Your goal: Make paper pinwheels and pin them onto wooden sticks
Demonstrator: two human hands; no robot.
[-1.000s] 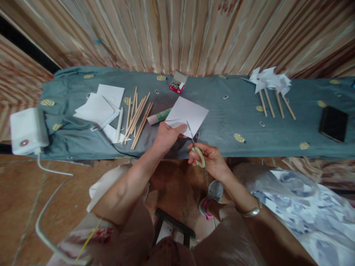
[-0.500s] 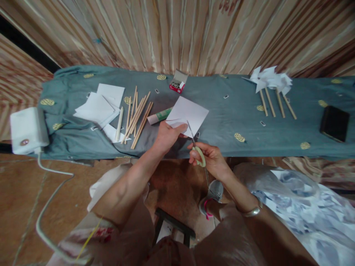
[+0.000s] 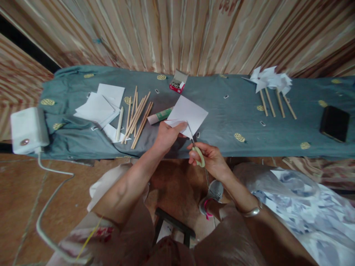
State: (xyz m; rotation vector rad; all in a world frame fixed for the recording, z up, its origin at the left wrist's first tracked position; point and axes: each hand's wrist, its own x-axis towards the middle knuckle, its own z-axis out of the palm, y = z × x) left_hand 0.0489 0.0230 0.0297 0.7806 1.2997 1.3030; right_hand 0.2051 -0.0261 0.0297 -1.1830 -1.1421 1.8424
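A square white paper sheet is pinched at its lower left by my left hand, thumb on top. My right hand grips scissors with pale green handles. Their blades lie at the sheet's lower corner, pointing up and left into it. Just behind the sheet's left edge lies a green and pink glue stick, partly covered. Farther left are several loose wooden sticks. A red box of small metal pins or tacks stands open beyond the sheet.
White paper squares and a white candle-like stick lie left. Paper pinwheels on sticks and a black phone-like object lie right. A white corded device sits at the left end. A plastic bag of papers is below right.
The paper sheet has shifted very slightly in my left hand. The scissors stay at its lower corner, with their handles a little farther left.
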